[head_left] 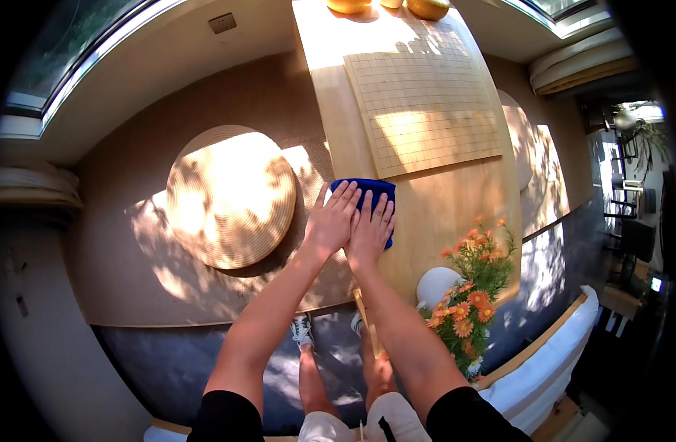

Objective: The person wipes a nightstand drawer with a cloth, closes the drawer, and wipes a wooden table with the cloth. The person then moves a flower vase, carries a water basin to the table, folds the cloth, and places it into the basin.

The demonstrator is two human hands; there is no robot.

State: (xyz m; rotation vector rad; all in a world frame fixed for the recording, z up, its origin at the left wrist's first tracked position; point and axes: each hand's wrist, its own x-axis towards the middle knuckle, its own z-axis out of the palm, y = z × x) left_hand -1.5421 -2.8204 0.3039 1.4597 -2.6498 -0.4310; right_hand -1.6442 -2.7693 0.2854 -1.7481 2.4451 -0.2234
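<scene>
A folded dark blue cloth (366, 186) lies at the left edge of the light wooden table (434, 214). My left hand (331, 222) rests flat on the cloth's left part, fingers stretched out. Beside it, my right hand (370, 227) presses flat on the cloth too, its fingers slightly spread. The two hands touch or nearly touch along the thumbs. Much of the cloth is hidden under them. Just beyond the cloth lies a wooden board with a grid of lines (430, 110).
Orange flowers (467, 309) and a round white object (437, 286) occupy the table's near right corner. Golden bowls (349, 6) stand at the far end. A round woven cushion (231, 197) sits on the brown mat to the left. A white-cushioned seat (544, 368) is at lower right.
</scene>
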